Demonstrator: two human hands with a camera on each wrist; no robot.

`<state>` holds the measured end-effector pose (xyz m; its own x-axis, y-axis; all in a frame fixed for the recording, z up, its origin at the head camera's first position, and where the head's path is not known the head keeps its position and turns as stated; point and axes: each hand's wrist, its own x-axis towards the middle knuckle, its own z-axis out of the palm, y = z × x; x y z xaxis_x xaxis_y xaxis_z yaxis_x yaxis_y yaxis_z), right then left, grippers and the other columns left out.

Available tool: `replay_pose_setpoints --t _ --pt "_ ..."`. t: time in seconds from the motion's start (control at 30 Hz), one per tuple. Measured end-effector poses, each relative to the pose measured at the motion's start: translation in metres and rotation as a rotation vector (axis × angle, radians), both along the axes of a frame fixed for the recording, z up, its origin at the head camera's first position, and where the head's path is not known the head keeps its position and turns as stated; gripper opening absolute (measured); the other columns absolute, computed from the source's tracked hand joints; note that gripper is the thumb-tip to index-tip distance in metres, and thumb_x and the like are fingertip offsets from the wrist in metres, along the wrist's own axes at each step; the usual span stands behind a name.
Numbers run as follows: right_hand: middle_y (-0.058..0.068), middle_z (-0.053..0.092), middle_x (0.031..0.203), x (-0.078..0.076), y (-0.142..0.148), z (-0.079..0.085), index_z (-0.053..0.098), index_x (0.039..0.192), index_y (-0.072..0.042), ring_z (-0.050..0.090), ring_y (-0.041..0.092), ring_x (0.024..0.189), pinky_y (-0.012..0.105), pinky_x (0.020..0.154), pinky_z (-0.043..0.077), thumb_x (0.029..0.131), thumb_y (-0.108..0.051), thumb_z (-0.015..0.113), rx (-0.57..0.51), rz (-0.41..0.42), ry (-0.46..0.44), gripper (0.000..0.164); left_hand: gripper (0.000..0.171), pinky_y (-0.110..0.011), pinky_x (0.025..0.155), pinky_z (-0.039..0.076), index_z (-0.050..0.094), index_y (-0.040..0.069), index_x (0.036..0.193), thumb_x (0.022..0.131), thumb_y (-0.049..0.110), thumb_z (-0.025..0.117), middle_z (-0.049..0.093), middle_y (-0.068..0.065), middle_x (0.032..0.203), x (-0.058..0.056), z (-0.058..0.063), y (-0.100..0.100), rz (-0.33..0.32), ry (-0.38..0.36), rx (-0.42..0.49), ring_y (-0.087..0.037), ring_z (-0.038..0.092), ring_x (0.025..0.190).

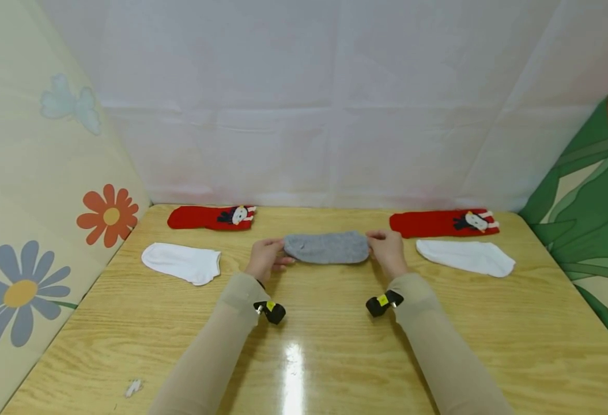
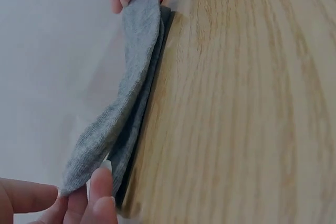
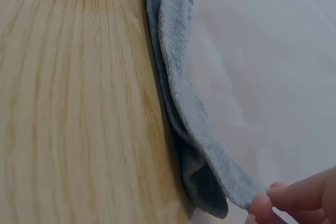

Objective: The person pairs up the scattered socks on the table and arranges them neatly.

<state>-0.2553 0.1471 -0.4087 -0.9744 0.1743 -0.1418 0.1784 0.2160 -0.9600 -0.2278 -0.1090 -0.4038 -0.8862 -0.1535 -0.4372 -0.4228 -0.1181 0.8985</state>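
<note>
Stretched between both hands is a grey ankle sock (image 1: 327, 246) at the middle of the table. Its left end is pinched by my left hand (image 1: 266, 259), and my right hand (image 1: 389, 252) pinches the right end. Both wrist views show a second grey layer (image 3: 202, 184), apparently another grey sock, lying flat beneath it on the wood. The held upper sock (image 2: 137, 51) lifts slightly off that layer at its ends. In the head view the lower layer is hidden.
Left of the hands lie a red sock (image 1: 200, 218) with a cartoon figure and a white sock (image 1: 181, 262). A matching red sock (image 1: 423, 223) and white sock (image 1: 467, 257) lie to the right. A white cloth (image 1: 283, 144) hangs behind the wooden table (image 1: 329, 357).
</note>
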Motion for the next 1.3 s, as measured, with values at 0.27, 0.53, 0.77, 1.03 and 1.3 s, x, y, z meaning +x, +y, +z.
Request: replay_pose_setpoints --t 0.27,0.53,0.77,1.03,1.3 --pt "0.017 0.063 0.094 0.002 0.0 -0.001 0.061 0.115 0.015 0.054 0.005 0.058 0.016 0.049 0.045 0.091 0.006 0.056 0.023 0.002 -0.017 0.027 0.038 -0.019 0.049 0.049 0.047 -0.007 0.137 0.102 0.009 0.047 0.056 -0.024 0.13 0.002 0.001 -0.005 -0.021 -0.009 -0.02 -0.01 0.064 0.058" --pt "0.015 0.059 0.093 0.006 0.003 -0.004 0.057 0.119 0.016 0.053 0.005 0.057 0.018 0.049 0.044 0.09 0.007 0.052 0.023 0.042 -0.046 0.031 0.042 -0.018 0.05 0.049 0.044 -0.006 0.139 0.1 0.008 0.05 0.057 -0.026 0.128 0.003 0.0 -0.009 -0.033 -0.03 -0.036 -0.009 0.063 0.058" --pt "0.016 0.059 0.092 0.003 0.002 -0.005 0.055 0.12 0.017 0.053 0.007 0.058 0.019 0.05 0.045 0.09 0.006 0.052 0.072 0.09 -0.085 0.033 0.039 -0.017 0.044 0.044 0.047 -0.012 0.133 0.098 0.006 0.054 0.057 -0.015 0.105 -0.001 0.001 -0.001 -0.035 -0.004 -0.027 -0.007 0.056 0.048" --pt "0.011 0.059 0.08 0.001 0.0 -0.003 0.058 0.116 0.016 0.053 0.011 0.061 0.021 0.052 0.045 0.089 0.006 0.053 0.14 0.109 -0.103 0.029 0.036 -0.016 0.044 0.042 0.051 -0.008 0.132 0.099 0.005 0.054 0.057 -0.013 0.103 -0.006 0.004 0.002 -0.016 -0.014 -0.024 -0.006 0.053 0.047" --pt "0.013 0.062 0.083 -0.002 -0.001 0.004 0.063 0.113 0.013 0.055 0.013 0.064 0.022 0.056 0.047 0.089 0.005 0.054 0.152 0.078 -0.082 0.026 0.035 -0.017 0.046 0.043 0.052 -0.004 0.134 0.1 0.006 0.052 0.056 -0.019 0.126 -0.01 0.009 0.001 -0.005 -0.016 0.0 -0.007 0.055 0.048"
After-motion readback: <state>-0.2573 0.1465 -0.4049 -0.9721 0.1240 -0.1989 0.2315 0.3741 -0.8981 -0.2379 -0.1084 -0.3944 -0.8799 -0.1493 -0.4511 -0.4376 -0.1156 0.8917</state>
